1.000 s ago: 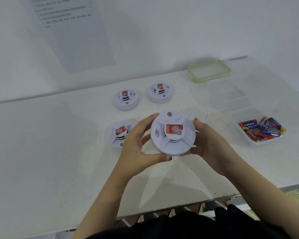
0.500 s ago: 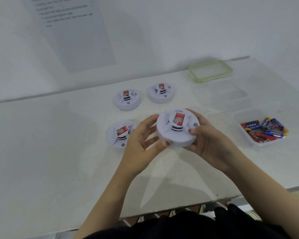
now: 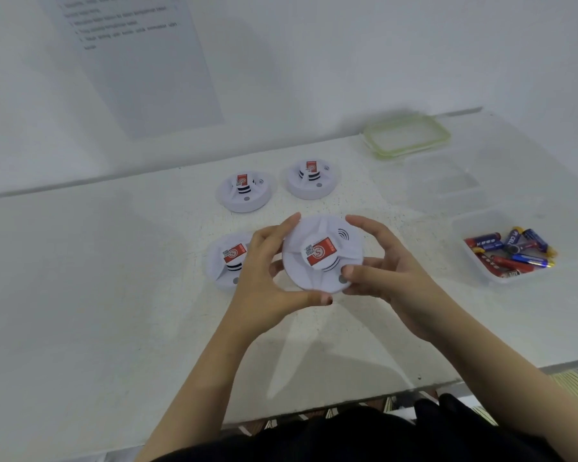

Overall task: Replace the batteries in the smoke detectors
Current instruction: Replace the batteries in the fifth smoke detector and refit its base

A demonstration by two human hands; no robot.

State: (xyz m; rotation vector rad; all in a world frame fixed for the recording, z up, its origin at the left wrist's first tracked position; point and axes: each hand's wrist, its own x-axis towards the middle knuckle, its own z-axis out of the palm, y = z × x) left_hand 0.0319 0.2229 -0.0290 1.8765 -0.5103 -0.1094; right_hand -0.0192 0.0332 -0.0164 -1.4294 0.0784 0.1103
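Observation:
A round white smoke detector (image 3: 317, 261) with a red label is held above the table, its face tilted toward me. My left hand (image 3: 264, 281) grips its left rim and underside. My right hand (image 3: 387, 271) grips its right rim, thumb on the face near a grey button. A second detector (image 3: 226, 258) lies on the table just left, partly hidden by my left hand. Two more detectors (image 3: 246, 191) (image 3: 312, 178) sit farther back. Several red and blue batteries (image 3: 511, 251) lie in a clear tray (image 3: 471, 225) at the right.
A clear lid with a green rim (image 3: 406, 136) lies at the back right by the wall. A printed sheet (image 3: 131, 58) hangs on the wall at the left. The table's front edge (image 3: 347, 405) runs just in front of my body.
I have turned the held detector in my hands; its label and grey button now sit at a different angle, and the face tilts more toward me. My left hand closed back onto the rim.

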